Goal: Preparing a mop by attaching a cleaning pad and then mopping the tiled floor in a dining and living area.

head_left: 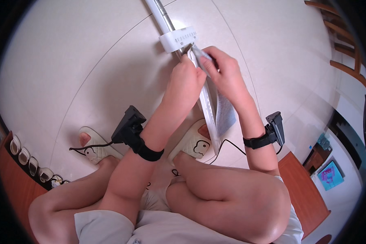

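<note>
Before me is a flat mop with a metal pole and a white plastic slider around it. Its long white mop plate stands on edge, running from below the slider down towards my right foot. My left hand is closed around the upper end of the plate, just under the slider. A grey cloth mop pad hangs along the plate's right side, its lower part apart from the plate. With thumb and fingers, my right hand pinches the pad near its top; some fingertips are hidden behind it.
Slippers are on my feet on the tiled floor, the right one close to the plate's lower end. Several shoes line the left edge. Wooden chairs stand at upper right. Black wrist devices trail thin cables.
</note>
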{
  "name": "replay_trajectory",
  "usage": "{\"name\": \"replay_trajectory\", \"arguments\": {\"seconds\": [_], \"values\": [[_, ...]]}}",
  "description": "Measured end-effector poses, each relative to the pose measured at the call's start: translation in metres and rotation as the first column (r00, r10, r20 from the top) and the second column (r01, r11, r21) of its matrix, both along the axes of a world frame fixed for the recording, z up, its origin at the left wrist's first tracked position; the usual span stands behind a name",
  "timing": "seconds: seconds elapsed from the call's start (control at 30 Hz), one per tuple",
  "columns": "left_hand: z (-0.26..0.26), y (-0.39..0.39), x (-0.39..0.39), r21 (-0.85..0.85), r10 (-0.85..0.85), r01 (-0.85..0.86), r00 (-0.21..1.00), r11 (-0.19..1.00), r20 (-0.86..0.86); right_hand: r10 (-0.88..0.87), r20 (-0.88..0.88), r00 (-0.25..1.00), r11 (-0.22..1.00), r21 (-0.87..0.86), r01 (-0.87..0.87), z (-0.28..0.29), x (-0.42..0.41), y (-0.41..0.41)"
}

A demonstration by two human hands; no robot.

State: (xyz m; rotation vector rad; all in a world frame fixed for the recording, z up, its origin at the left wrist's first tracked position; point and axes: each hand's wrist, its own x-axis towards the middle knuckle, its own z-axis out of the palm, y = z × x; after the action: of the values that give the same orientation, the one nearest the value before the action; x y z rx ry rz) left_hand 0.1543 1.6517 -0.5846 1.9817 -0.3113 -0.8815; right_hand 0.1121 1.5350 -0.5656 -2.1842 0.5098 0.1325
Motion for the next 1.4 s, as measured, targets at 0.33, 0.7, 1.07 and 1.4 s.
{"name": "replay_trajectory", "arguments": {"seconds": [0.33, 0.7, 1.07, 1.4], "values": [[0.01, -0.009, -0.002, 0.082, -0.091, 0.092, 0.996, 0.992, -0.017, 0.294, -0.144, 0.945, 0.953, -0.039, -0.302, 0.012, 0.032, -0.021], [0.004, -0.009, -0.002, 0.047, -0.078, 0.079, 0.997, 0.996, -0.025, 0.479, -0.29, 0.828, 0.744, -0.366, -0.559, 0.033, 0.016, -0.004], [-0.036, 0.013, 0.008, -0.134, 0.134, -0.151, 0.983, 0.979, -0.125, 0.212, -0.164, 0.963, 0.902, -0.347, -0.257, 0.004, -0.064, 0.025], [-0.051, 0.027, -0.008, -0.183, 0.229, -0.22, 0.973, 0.958, 0.032, 0.215, -0.31, 0.926, 0.84, -0.424, -0.337, 0.012, -0.072, 0.036]]}}
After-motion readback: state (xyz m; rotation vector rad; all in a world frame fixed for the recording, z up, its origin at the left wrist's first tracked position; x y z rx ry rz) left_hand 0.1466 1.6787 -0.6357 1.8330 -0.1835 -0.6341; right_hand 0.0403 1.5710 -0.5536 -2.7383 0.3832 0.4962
